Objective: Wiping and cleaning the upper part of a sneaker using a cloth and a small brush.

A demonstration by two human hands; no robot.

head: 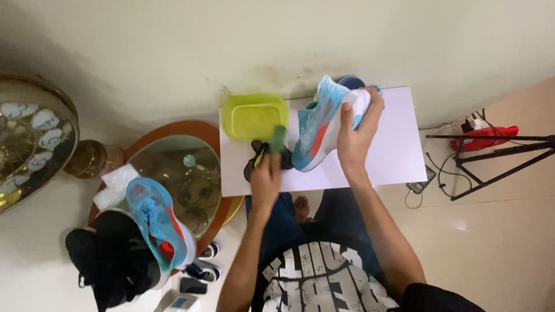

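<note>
My right hand [357, 128] grips a light-blue sneaker [319, 122] with a white sole and an orange patch, holding it tilted on its side over a white board [399, 144]. My left hand [266, 176] is closed on a green-handled brush [278, 139], whose head points at the sneaker's side. A black cloth or pouch with a yellow stripe [254, 157] lies under my left hand on the board. A yellow-green plastic tub [254, 115] sits at the board's far left corner, by the wall.
The matching blue sneaker [156, 222] rests on a round glass-topped table [191, 167] at left, beside black shoes [110, 260] and a white cloth [115, 185]. A black tripod [497, 156] and a red object with cables [485, 136] stand on the floor at right.
</note>
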